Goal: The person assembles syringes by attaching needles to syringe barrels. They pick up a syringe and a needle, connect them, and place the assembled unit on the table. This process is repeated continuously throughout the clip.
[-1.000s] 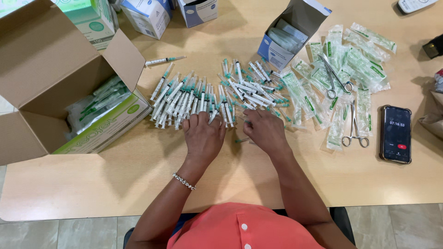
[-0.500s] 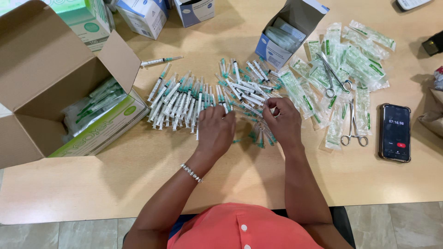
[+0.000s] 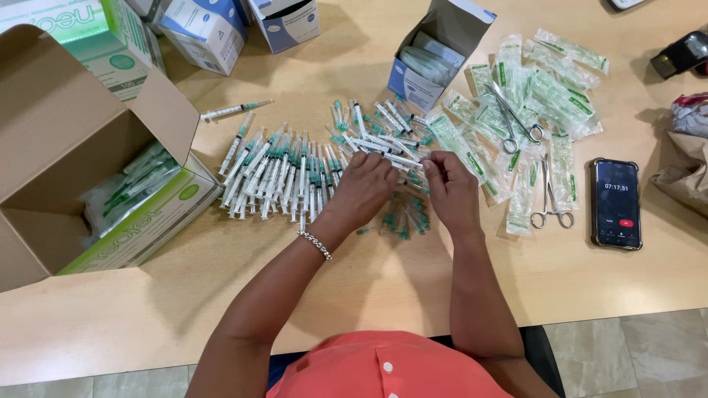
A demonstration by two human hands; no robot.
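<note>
Pale wood of the table [image 3: 413, 287] runs bare nearest me, and my forearms cross it toward the middle. My left hand [image 3: 363, 188] lies palm down, fingers curled over the near edge of the syringe pile [image 3: 383, 140]; a bead bracelet [image 3: 316, 244] sits on that wrist. Whether those fingers grip anything I cannot tell, since the back of the hand hides them. My right hand [image 3: 451, 190] is just beside it at 3 o'clock, thumb and fingertips pinched on one syringe [image 3: 413, 163] at the pile's near rim. Below both hands, a few loose green-capped syringes [image 3: 404, 221] lie on the wood.

At 9 o'clock from my left hand a tidy row of syringes [image 3: 280, 177] lies side by side, touching one another, and one stray syringe [image 3: 234, 110] lies apart at 11 o'clock. Further left, a large open carton [image 3: 66, 147] holds bagged syringes and crowds that side of the table.

At 3 o'clock from my right hand lie sealed wrappers [image 3: 516, 110], with scissors [image 3: 516, 118] on them and forceps [image 3: 552, 193] nearer me. A phone [image 3: 616, 204] showing a timer lies beyond those. At 12 o'clock an open small box [image 3: 435, 59] stands just behind the pile, and more boxes [image 3: 221, 26] line the far edge.
</note>
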